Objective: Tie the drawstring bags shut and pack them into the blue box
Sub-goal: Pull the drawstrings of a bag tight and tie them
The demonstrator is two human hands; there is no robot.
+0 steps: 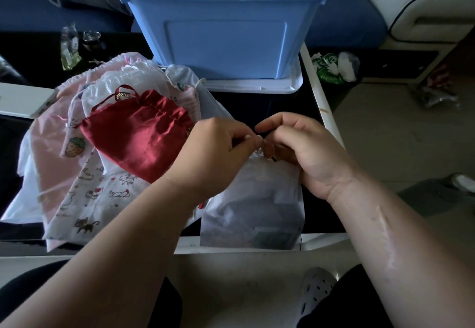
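Head view: looking down onto a dark table [257, 106], white-rimmed. Nearest the body, a translucent white bag [253, 206] lying flat at the table's front edge, stuffed with something dark and hard to make out, neck turned toward the blue box [226, 32]. Left hand [218, 147] and right hand [303, 152] close together at that neck, fingers curled, each apparently pinching the thin drawstring [260, 150] between thumb and fingertip. Neck gathered in, cord too small to tell whether knotted yet. Judged as mid-tie on this bag. Blue box upright at the far side of the table, sitting on a white lid [257, 86], open-topped, well apart from the hands. Only the upper inner walls in sight, floor hidden, so impossible to say whether anything packed yet. To the left, a loose heap waiting: a red satin bag [138, 134] on top, mouth drawn partly in and cords trailing loose, over a cat-print bag [102, 194], a strawberry-print bag [74, 145], a pink bag [51, 152] and further white bags [123, 83], most looking flat with slack mouths. Judging by that, most of the job left: finish this knot, drop the bag in the box, then repeat through the heap, one at a time.
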